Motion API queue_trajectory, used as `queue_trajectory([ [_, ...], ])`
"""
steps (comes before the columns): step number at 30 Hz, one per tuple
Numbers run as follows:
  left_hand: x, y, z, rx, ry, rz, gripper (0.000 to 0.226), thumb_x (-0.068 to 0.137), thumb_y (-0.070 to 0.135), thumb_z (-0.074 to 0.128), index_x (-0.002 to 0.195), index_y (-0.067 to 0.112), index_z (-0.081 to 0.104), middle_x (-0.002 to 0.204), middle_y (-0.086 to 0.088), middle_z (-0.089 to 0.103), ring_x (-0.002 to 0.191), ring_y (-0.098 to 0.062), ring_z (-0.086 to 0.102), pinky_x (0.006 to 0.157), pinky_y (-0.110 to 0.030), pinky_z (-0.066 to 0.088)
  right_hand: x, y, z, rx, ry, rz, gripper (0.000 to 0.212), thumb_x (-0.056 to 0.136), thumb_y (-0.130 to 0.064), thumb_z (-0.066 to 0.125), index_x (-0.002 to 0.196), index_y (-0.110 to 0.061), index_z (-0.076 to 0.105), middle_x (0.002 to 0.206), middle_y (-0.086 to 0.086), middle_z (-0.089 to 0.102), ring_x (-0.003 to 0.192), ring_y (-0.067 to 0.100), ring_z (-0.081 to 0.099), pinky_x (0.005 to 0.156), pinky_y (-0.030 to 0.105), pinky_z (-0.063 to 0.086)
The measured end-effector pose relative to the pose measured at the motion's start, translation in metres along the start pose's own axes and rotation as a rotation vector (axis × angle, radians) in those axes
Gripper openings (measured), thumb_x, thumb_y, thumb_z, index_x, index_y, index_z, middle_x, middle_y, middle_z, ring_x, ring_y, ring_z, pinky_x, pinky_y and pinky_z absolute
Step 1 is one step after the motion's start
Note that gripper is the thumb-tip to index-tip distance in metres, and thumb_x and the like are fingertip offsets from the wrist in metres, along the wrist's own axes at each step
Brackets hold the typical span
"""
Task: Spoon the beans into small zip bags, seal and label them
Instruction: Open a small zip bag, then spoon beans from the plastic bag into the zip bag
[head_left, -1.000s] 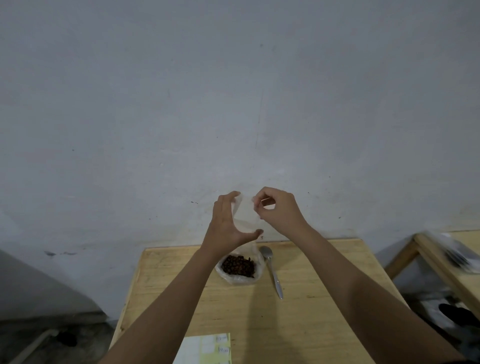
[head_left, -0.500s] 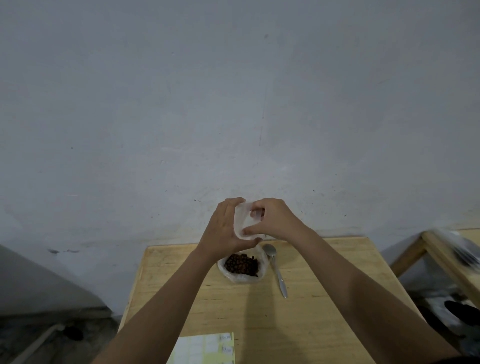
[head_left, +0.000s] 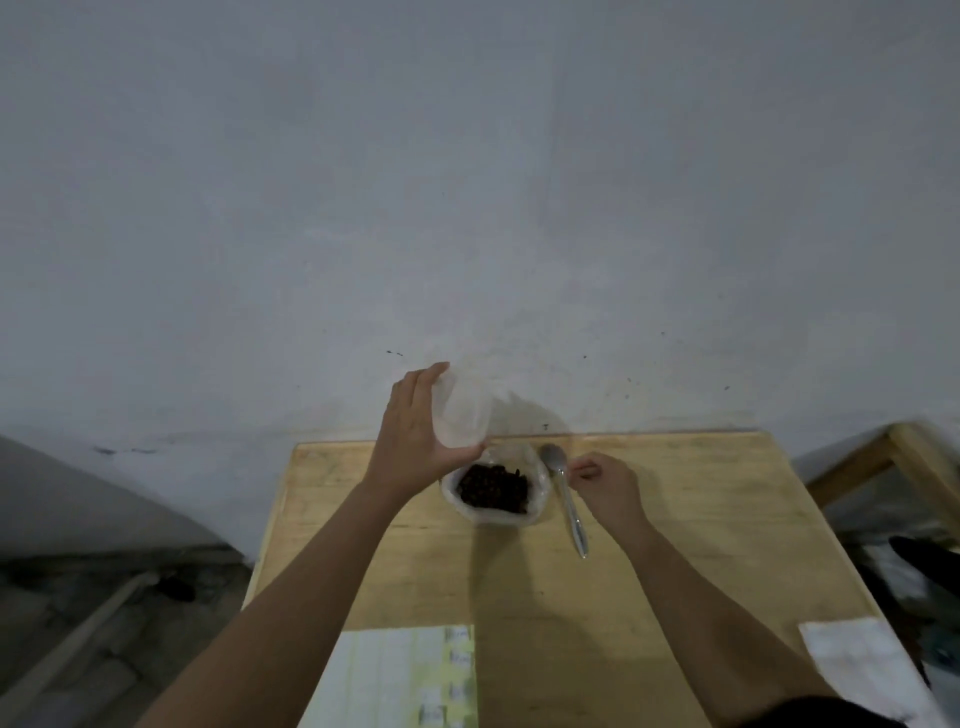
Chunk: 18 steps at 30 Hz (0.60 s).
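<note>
My left hand (head_left: 415, 431) holds a small clear zip bag (head_left: 464, 415) upright above the far edge of the wooden table (head_left: 675, 519). Just below it lies an open plastic bag of dark beans (head_left: 493, 488). A metal spoon (head_left: 566, 493) lies on the table to the right of the beans, bowl towards the wall. My right hand (head_left: 602, 483) hovers beside the spoon's neck with thumb and forefinger pinched close; whether it touches the spoon I cannot tell.
A sheet of yellow and white labels (head_left: 405, 675) lies at the near table edge. A white flat packet (head_left: 872, 670) sits at the near right corner. A second wooden table (head_left: 909, 457) stands to the right. A grey wall rises behind.
My right hand has let go of the zip bag and dropped down to the spoon. My left hand alone now keeps the bag, raised slightly.
</note>
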<state>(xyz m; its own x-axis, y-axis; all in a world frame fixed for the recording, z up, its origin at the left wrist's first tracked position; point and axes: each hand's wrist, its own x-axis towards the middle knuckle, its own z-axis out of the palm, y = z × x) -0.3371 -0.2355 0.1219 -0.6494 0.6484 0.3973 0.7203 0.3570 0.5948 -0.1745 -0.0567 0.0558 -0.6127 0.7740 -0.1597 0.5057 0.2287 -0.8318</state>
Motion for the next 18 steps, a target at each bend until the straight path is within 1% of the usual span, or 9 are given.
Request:
queue_trajectory([
  [1, -0.003, -0.002, 0.002, 0.002, 0.003, -0.011, 0.095, 0.061, 0.062, 0.066, 0.136, 0.012, 0.036, 0.131, -0.004, 0.043, 0.12, -0.015, 0.036, 0.1, -0.026, 0.032, -0.001, 0.017, 0.008, -0.045, 0.009, 0.022, 0.013, 0.074, 0.011, 0.063, 0.08, 0.001, 0.069, 0.074, 0.011, 0.064, 0.071, 0.009, 0.06, 0.071, 0.034, 0.046],
  [2, -0.006, -0.004, 0.004, 0.0, 0.004, -0.023, 0.096, 0.061, 0.062, 0.065, 0.136, 0.011, 0.036, 0.131, -0.005, 0.043, 0.12, -0.015, 0.036, 0.1, -0.026, 0.031, -0.004, 0.029, 0.014, -0.101, 0.006, 0.059, 0.012, 0.074, 0.007, 0.065, 0.084, 0.003, 0.068, 0.077, 0.013, 0.065, 0.074, 0.013, 0.061, 0.075, 0.034, 0.046],
  [4, -0.012, -0.006, 0.008, -0.012, -0.005, -0.052, 0.097, 0.061, 0.064, 0.064, 0.137, 0.011, 0.036, 0.131, -0.004, 0.042, 0.119, -0.013, 0.035, 0.099, -0.024, 0.031, -0.009, 0.046, 0.023, -0.2, -0.018, 0.145, 0.024, 0.074, -0.004, 0.07, 0.097, 0.001, 0.064, 0.086, 0.017, 0.066, 0.082, 0.027, 0.064, 0.077, 0.032, 0.046],
  [6, -0.017, -0.007, 0.01, -0.025, -0.017, -0.073, 0.097, 0.061, 0.064, 0.064, 0.137, 0.01, 0.035, 0.131, -0.004, 0.042, 0.119, -0.012, 0.034, 0.098, -0.024, 0.03, -0.013, 0.052, 0.028, -0.284, -0.043, 0.156, 0.031, 0.076, -0.008, 0.07, 0.104, 0.001, 0.06, 0.094, 0.018, 0.063, 0.089, 0.032, 0.061, 0.074, 0.03, 0.043],
  [8, -0.02, -0.009, 0.013, -0.04, -0.031, -0.092, 0.097, 0.062, 0.064, 0.063, 0.137, 0.01, 0.035, 0.132, -0.003, 0.041, 0.119, -0.012, 0.033, 0.097, -0.025, 0.031, -0.015, 0.054, 0.033, -0.352, -0.039, 0.103, 0.028, 0.078, -0.006, 0.067, 0.104, 0.0, 0.058, 0.098, 0.019, 0.059, 0.092, 0.036, 0.058, 0.075, 0.035, 0.043],
  [10, -0.023, -0.011, 0.015, -0.046, -0.038, -0.105, 0.096, 0.062, 0.063, 0.064, 0.137, 0.011, 0.035, 0.132, -0.002, 0.041, 0.119, -0.012, 0.034, 0.097, -0.025, 0.031, -0.016, 0.053, 0.036, -0.384, -0.03, 0.09, 0.022, 0.081, -0.003, 0.061, 0.102, 0.001, 0.058, 0.1, 0.02, 0.056, 0.092, 0.037, 0.056, 0.075, 0.037, 0.044],
  [14, -0.029, -0.014, 0.018, -0.079, -0.054, -0.132, 0.094, 0.062, 0.059, 0.067, 0.138, 0.014, 0.034, 0.132, 0.0, 0.041, 0.119, -0.012, 0.035, 0.097, -0.025, 0.033, -0.014, 0.052, 0.039, -0.389, -0.043, 0.123, 0.019, 0.082, -0.003, 0.057, 0.101, 0.001, 0.056, 0.098, 0.02, 0.054, 0.09, 0.036, 0.054, 0.069, 0.034, 0.04],
  [16, -0.032, -0.015, 0.018, -0.087, -0.055, -0.131, 0.094, 0.062, 0.058, 0.069, 0.138, 0.015, 0.034, 0.132, 0.0, 0.04, 0.119, -0.012, 0.035, 0.097, -0.023, 0.032, -0.015, 0.052, 0.038, -0.4, -0.048, 0.116, 0.019, 0.083, -0.004, 0.057, 0.101, 0.0, 0.056, 0.098, 0.02, 0.054, 0.089, 0.035, 0.054, 0.069, 0.035, 0.042],
  [18, -0.034, -0.017, 0.017, -0.099, -0.05, -0.134, 0.093, 0.063, 0.051, 0.076, 0.137, 0.015, 0.034, 0.131, 0.003, 0.04, 0.12, -0.013, 0.035, 0.098, -0.024, 0.033, -0.017, 0.054, 0.037, -0.401, -0.032, 0.093, 0.018, 0.084, -0.004, 0.056, 0.102, 0.0, 0.058, 0.099, 0.02, 0.054, 0.089, 0.035, 0.055, 0.072, 0.037, 0.044],
])
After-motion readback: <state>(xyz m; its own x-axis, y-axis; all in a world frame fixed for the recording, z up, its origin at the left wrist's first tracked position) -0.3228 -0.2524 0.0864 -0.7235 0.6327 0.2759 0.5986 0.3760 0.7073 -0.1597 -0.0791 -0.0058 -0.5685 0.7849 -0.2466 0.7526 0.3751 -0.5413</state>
